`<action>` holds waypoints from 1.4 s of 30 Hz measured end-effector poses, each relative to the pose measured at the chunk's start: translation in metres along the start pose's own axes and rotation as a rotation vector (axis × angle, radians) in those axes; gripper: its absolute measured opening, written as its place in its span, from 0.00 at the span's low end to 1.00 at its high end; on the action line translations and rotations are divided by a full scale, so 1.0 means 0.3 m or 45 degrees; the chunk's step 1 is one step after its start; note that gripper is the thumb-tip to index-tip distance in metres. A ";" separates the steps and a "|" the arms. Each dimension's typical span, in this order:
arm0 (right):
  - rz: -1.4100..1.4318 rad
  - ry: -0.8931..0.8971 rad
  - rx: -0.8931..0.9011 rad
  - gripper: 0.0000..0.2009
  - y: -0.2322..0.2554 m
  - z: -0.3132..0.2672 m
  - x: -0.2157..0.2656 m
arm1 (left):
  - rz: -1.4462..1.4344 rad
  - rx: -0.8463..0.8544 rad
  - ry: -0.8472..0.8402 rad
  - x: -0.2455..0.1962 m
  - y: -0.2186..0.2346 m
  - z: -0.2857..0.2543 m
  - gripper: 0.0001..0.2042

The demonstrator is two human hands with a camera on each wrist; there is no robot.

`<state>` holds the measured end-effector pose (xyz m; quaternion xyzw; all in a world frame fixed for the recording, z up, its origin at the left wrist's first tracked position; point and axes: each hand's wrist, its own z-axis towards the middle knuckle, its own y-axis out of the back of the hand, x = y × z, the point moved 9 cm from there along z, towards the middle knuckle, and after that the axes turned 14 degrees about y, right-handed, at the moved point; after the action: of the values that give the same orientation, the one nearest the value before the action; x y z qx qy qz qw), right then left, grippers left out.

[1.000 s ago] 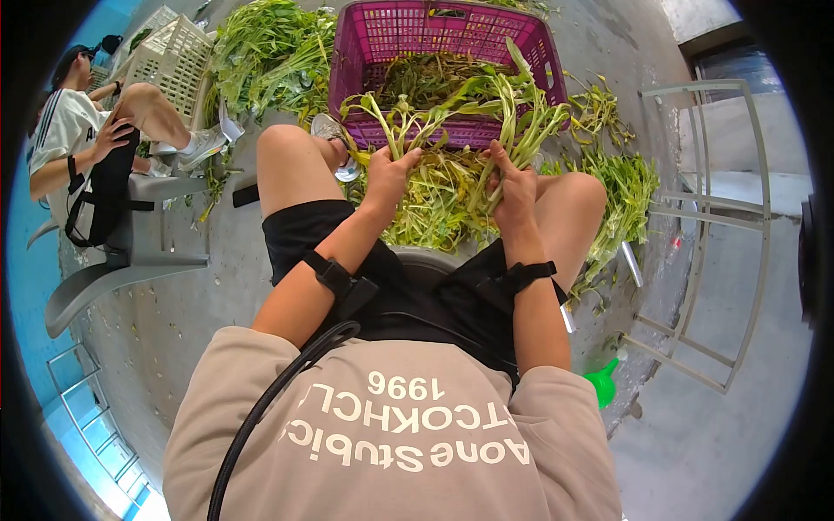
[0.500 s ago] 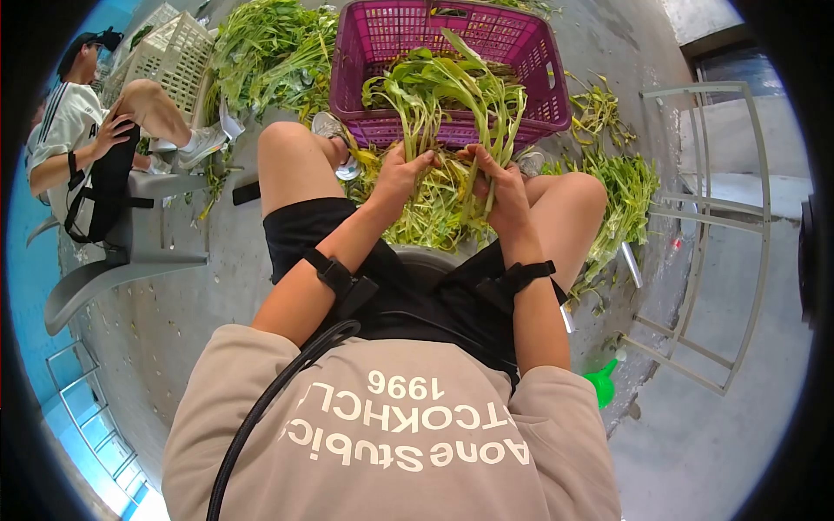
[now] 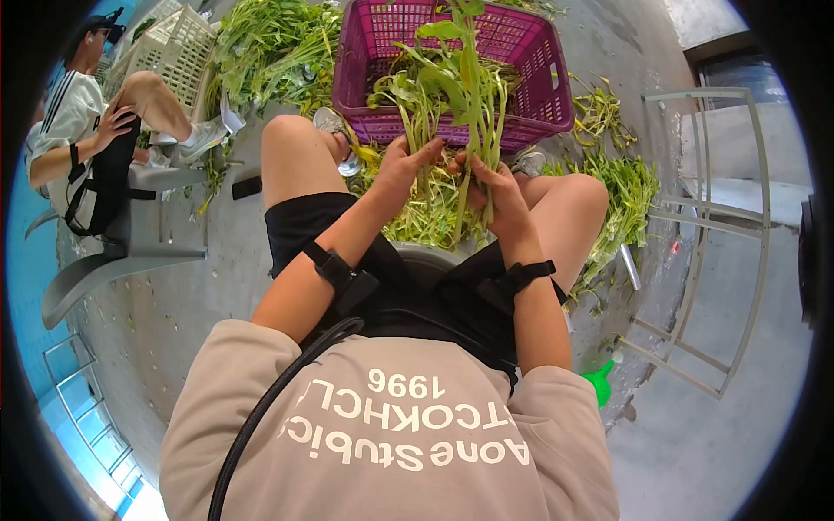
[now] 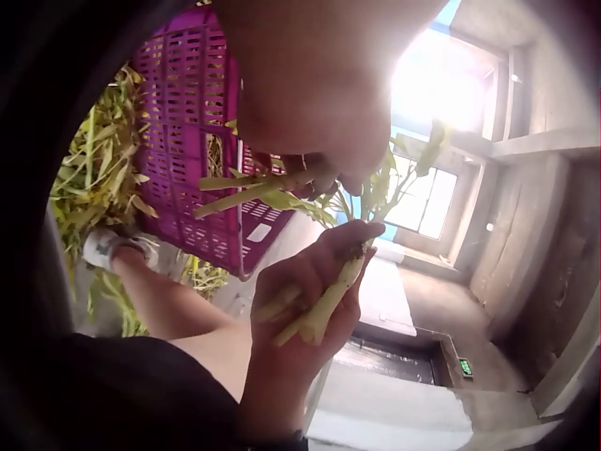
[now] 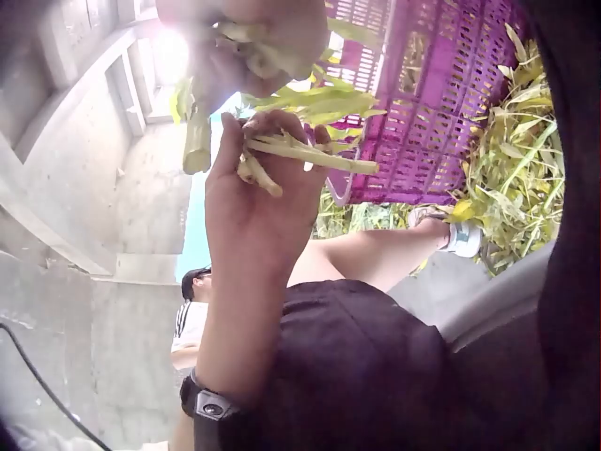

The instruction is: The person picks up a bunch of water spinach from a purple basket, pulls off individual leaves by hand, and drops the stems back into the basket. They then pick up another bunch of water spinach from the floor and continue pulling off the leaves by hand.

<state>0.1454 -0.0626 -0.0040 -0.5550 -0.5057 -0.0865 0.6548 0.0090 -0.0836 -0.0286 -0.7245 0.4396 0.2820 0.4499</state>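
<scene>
My left hand (image 3: 401, 175) grips a small bunch of leafy green stalks (image 3: 420, 117) near the lower ends. Its cut stems (image 5: 329, 162) stick out past the fingers in the right wrist view. Close beside it, my right hand (image 3: 507, 195) holds a second, longer bunch of leafy stalks (image 3: 474, 95), thumb across the stems. Pale stem ends (image 4: 324, 318) poke out below that hand in the left wrist view. Both bunches point away from me and overlap the purple crate (image 3: 565, 108), which has wilted greens inside. The fingertips of the two hands are almost together.
Yellowed leaves (image 3: 430, 208) lie heaped between my legs. Green piles spread at the right (image 3: 630, 195) and back left (image 3: 269, 52). Another person (image 3: 74, 130) sits at the left near a pale crate (image 3: 178, 52). A metal frame (image 3: 756, 174) stands at the right.
Both hands have come closer together, the right one moving left. The right bunch, earlier leaning right, now stands straighter and reaches farther over the crate. The left bunch has shifted slightly right.
</scene>
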 end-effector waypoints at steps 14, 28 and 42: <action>-0.212 -0.270 0.024 0.14 -0.011 -0.018 -0.097 | -0.023 0.000 0.123 -0.016 -0.014 -0.011 0.13; -0.672 -0.142 -0.128 0.15 0.063 0.012 -0.088 | 0.162 -0.127 -0.018 -0.058 -0.008 -0.039 0.12; -0.564 -0.298 0.049 0.13 0.008 -0.019 -0.094 | 0.184 -0.134 -0.094 -0.064 -0.005 -0.030 0.13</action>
<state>0.1370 -0.0790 -0.0262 -0.4243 -0.6890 -0.1534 0.5673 0.0017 -0.0838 -0.0086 -0.7027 0.4584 0.3628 0.4055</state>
